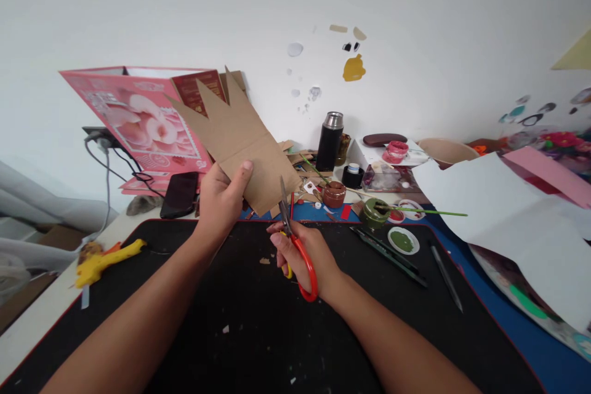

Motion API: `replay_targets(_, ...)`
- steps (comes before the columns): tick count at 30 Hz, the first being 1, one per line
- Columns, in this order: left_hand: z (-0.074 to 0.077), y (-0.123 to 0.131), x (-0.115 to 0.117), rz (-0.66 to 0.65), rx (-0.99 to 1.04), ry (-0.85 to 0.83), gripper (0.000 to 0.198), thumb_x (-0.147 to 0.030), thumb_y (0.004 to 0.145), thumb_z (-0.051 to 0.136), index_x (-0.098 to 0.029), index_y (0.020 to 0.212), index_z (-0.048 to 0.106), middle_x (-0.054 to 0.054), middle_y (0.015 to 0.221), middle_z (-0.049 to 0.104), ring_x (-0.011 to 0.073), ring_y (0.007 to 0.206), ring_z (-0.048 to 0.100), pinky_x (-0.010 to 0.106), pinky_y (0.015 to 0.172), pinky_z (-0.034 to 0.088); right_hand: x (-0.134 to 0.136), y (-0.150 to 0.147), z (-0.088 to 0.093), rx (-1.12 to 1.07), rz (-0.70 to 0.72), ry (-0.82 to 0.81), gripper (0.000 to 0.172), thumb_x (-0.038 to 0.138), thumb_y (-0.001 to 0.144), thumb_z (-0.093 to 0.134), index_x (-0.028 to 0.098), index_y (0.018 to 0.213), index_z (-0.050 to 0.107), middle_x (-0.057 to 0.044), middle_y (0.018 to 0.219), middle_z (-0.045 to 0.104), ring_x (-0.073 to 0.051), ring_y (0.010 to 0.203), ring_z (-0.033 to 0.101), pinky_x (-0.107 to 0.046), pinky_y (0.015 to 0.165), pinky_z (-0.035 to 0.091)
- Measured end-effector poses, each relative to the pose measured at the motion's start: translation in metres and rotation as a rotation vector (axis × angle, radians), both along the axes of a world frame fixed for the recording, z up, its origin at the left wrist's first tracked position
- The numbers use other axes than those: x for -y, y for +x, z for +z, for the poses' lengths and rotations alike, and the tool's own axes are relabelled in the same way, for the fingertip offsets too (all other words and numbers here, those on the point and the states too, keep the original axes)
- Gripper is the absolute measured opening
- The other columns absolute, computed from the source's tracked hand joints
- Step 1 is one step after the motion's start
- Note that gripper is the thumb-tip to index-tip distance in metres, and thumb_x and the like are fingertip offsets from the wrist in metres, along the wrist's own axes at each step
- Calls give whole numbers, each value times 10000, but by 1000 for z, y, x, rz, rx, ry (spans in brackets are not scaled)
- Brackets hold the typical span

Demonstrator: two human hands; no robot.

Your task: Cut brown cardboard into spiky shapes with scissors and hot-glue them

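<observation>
Right hand [320, 253] gripping scissors [290, 231], left hand [221, 198] cardboard [237, 132]

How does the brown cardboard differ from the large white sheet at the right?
The cardboard is brown with spikes cut along its top; the white sheet has straight edges. The cardboard is held up in the left hand; the white sheet lies on the desk. Both are flat, thin material.

Brown cardboard piece [240, 141], flat, with pointed spikes cut along its top edge, is held tilted in the left hand [221, 200] above the far edge of the black mat [258, 320]; red-and-yellow-handled scissors [287, 221], in the right hand [307, 252] over that mat, point up, tips at the cardboard's lower edge.
</observation>
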State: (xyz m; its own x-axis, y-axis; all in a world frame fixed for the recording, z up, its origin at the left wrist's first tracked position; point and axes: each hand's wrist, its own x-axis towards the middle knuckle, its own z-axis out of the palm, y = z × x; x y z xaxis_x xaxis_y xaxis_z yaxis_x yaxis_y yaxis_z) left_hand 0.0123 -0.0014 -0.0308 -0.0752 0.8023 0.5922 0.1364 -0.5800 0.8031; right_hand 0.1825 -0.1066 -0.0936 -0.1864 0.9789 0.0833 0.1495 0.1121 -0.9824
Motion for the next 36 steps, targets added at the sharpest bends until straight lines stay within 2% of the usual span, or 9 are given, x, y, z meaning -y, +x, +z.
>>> replay_targets(12,2,0,2,-10,14,-34,444,-578,945,773,-186,1154,760,148,1203,823,363,1131,774,529,993,650,1,0,3,64,-3,-35,454,621,1076,621,200,1206,728,15,638,666,-154,475,626,-254,524,503)
replay_targets(20,-1,0,0,-16,35,-59,463,-591,922,784,-191,1154,759,151,1223,825,365,1151,770,533,1005,647,2,1,-1,38,-20,-22,453,659,1063,634,227,1167,727,32,602,607,-166,488,601,-270,534,466)
replay_targets(29,-7,0,-2,13,9,-23,391,-549,952,764,-217,1157,762,136,1175,824,352,1127,770,509,984,651,1,1,-2,32,-26,-26,479,697,1066,614,228,1085,709,41,576,580,-160,466,567,-275,538,453)
replay_targets(36,-16,0,-5,-20,48,-80,416,-563,978,744,-195,1170,751,152,1221,806,344,1156,765,496,1004,640,-1,0,-5,18,-29,-3,465,673,1099,567,225,1027,666,50,564,575,-149,445,564,-267,543,456)
